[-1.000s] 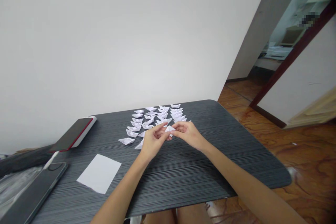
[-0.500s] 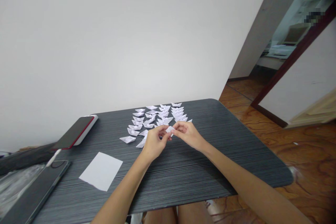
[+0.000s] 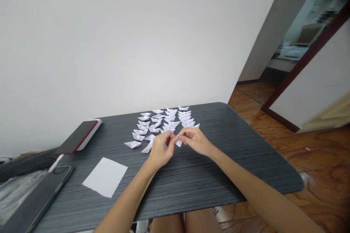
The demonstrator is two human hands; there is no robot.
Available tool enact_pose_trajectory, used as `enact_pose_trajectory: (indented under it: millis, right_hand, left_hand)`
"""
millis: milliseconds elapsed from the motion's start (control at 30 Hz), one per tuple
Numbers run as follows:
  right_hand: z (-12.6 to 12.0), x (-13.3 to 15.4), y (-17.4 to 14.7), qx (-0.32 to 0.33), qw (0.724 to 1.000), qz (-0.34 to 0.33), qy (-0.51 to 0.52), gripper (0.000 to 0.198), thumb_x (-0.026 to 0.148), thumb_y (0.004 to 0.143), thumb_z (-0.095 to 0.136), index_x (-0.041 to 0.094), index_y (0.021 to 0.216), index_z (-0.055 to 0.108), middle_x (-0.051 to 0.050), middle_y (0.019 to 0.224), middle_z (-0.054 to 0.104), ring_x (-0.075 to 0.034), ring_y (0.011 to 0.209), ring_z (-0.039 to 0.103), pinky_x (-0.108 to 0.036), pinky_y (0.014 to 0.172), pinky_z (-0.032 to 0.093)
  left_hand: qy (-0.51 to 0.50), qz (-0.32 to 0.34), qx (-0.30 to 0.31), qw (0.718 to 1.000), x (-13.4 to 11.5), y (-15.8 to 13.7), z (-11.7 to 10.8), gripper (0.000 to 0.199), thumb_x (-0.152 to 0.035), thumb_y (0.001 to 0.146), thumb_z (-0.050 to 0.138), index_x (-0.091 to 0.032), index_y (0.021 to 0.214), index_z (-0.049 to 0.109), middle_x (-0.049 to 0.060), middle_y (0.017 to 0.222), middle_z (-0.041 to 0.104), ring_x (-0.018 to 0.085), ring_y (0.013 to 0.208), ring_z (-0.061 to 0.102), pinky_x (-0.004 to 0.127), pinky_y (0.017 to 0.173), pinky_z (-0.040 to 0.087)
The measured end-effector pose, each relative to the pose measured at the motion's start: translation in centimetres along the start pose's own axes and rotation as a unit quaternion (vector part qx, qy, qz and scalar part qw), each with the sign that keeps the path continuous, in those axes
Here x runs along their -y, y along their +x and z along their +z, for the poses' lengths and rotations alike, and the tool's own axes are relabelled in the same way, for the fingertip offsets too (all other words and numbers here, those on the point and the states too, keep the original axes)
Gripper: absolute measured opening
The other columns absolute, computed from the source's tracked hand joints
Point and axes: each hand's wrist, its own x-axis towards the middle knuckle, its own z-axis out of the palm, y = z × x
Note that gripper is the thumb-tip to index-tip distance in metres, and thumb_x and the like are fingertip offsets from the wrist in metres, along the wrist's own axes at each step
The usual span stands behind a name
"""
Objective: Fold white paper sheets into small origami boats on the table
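Between my hands is a small folded piece of white paper [image 3: 179, 143], mostly hidden by the fingers. My left hand [image 3: 162, 148] pinches its left side with thumb and fingertips. On the other side, my right hand [image 3: 196, 140] pinches the paper, its thumb and index finger close to the left fingertips. Just beyond the hands, several white paper boats [image 3: 170, 117] stand in rough rows, the nearest ones partly covered by my left hand. To the left, a flat square sheet of white paper [image 3: 105, 177] lies on the dark table.
The dark wood-grain table [image 3: 218, 174] meets a white wall at the back. On its left lie a tablet-like device with a red edge [image 3: 78, 136] and a dark phone [image 3: 41, 200], with a white cable [image 3: 56, 163] near them. Wooden floor [image 3: 314, 153] shows on the right.
The folded paper has turned and now points downward below the fingertips. My left fingers have closed in, and both hands are nearer each other.
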Motion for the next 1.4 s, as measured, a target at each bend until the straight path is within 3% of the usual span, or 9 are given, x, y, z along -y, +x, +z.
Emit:
enact_pose_trajectory:
  millis: [133, 233, 333, 467, 567, 700, 1033, 1200, 1400]
  right_hand:
    - [0.4, 0.0, 0.0, -0.046, 0.999, -0.007, -0.002, 0.018, 0.027, 0.074, 0.051, 0.014, 0.063, 0.053, 0.002, 0.054, 0.048, -0.008, 0.050, 0.043, -0.021, 0.049, 0.034]
    - [0.8, -0.3, -0.1, -0.075, 0.997, 0.001, 0.016, 0.016, 0.027, 0.075, 0.050, 0.015, 0.064, 0.052, 0.002, 0.055, 0.052, -0.010, 0.052, 0.048, -0.022, 0.051, 0.038]
    - [1.0, -0.6, -0.1, -0.067, 0.997, 0.005, 0.024, 0.016, 0.027, 0.076, 0.049, 0.015, 0.066, 0.052, 0.002, 0.055, 0.052, -0.009, 0.052, 0.049, -0.022, 0.051, 0.038]
    - [0.7, -0.3, -0.1, -0.047, 0.998, -0.013, 0.028, 0.016, 0.029, 0.075, 0.050, 0.015, 0.068, 0.053, 0.002, 0.060, 0.052, -0.008, 0.055, 0.049, -0.020, 0.052, 0.040]
    - [0.4, -0.1, 0.0, -0.042, 0.999, -0.017, 0.022, 0.015, 0.030, 0.074, 0.052, 0.015, 0.070, 0.054, 0.001, 0.062, 0.053, -0.007, 0.051, 0.047, -0.019, 0.048, 0.039]
    - [0.3, -0.1, 0.0, -0.045, 0.999, -0.010, 0.022, 0.019, 0.032, 0.076, 0.050, 0.014, 0.073, 0.056, 0.001, 0.061, 0.051, -0.004, 0.038, 0.042, -0.018, 0.036, 0.033]
    - [0.6, 0.0, -0.2, -0.084, 0.991, -0.083, -0.062, 0.019, 0.029, 0.078, 0.048, 0.016, 0.073, 0.059, -0.003, 0.070, 0.053, -0.008, 0.049, 0.050, -0.022, 0.047, 0.043]
    - [0.3, 0.5, -0.3, -0.089, 0.982, -0.108, -0.123, 0.020, 0.026, 0.079, 0.046, 0.017, 0.066, 0.058, -0.001, 0.059, 0.052, -0.011, 0.055, 0.051, -0.024, 0.055, 0.043]
    - [0.4, 0.7, -0.4, -0.081, 0.978, -0.114, -0.153, 0.025, 0.022, 0.081, 0.043, 0.017, 0.060, 0.055, 0.000, 0.055, 0.052, -0.011, 0.056, 0.051, -0.025, 0.058, 0.041]
  left_hand:
    - [-0.041, -0.024, 0.007, 0.999, 0.3, 0.2, 0.3, 0.020, -0.033, 0.077, 0.047, -0.015, 0.069, 0.049, -0.002, 0.051, 0.053, 0.009, 0.047, 0.051, 0.020, 0.050, 0.039]
    - [-0.105, -0.065, 0.060, 0.991, 0.5, 0.4, 0.5, 0.023, -0.036, 0.074, 0.050, -0.013, 0.070, 0.050, 0.001, 0.056, 0.058, 0.009, 0.044, 0.052, 0.019, 0.046, 0.039]
    - [-0.164, -0.109, 0.100, 0.975, 0.6, 0.5, 0.8, 0.029, -0.039, 0.075, 0.047, -0.013, 0.063, 0.046, 0.000, 0.050, 0.056, 0.006, 0.033, 0.046, 0.016, 0.036, 0.033]
    - [-0.181, -0.120, 0.104, 0.971, 0.7, 0.4, 1.0, 0.029, -0.040, 0.074, 0.049, -0.013, 0.062, 0.045, -0.001, 0.043, 0.053, 0.005, 0.028, 0.042, 0.014, 0.031, 0.027]
    - [-0.159, -0.102, 0.106, 0.976, 0.7, 0.4, 0.9, 0.029, -0.039, 0.075, 0.047, -0.012, 0.064, 0.049, 0.001, 0.048, 0.057, 0.006, 0.031, 0.044, 0.015, 0.034, 0.031]
    - [-0.062, -0.057, 0.062, 0.995, 0.4, 0.3, 0.5, 0.027, -0.036, 0.075, 0.047, -0.012, 0.072, 0.057, 0.001, 0.052, 0.059, 0.006, 0.034, 0.046, 0.016, 0.039, 0.036]
    - [0.053, 0.031, 0.006, 0.998, 0.2, 0.1, 0.4, 0.027, -0.029, 0.079, 0.043, -0.016, 0.087, 0.066, 0.004, 0.058, 0.063, 0.012, 0.048, 0.055, 0.019, 0.050, 0.043]
    - [0.078, 0.065, -0.056, 0.993, 0.5, 0.0, 0.5, 0.029, -0.028, 0.079, 0.044, -0.014, 0.098, 0.061, 0.008, 0.072, 0.066, 0.013, 0.055, 0.059, 0.021, 0.053, 0.046]
    - [0.122, 0.101, -0.078, 0.984, 1.1, -0.1, 0.7, 0.021, -0.024, 0.079, 0.044, -0.015, 0.091, 0.059, 0.008, 0.081, 0.065, 0.013, 0.061, 0.061, 0.022, 0.061, 0.048]
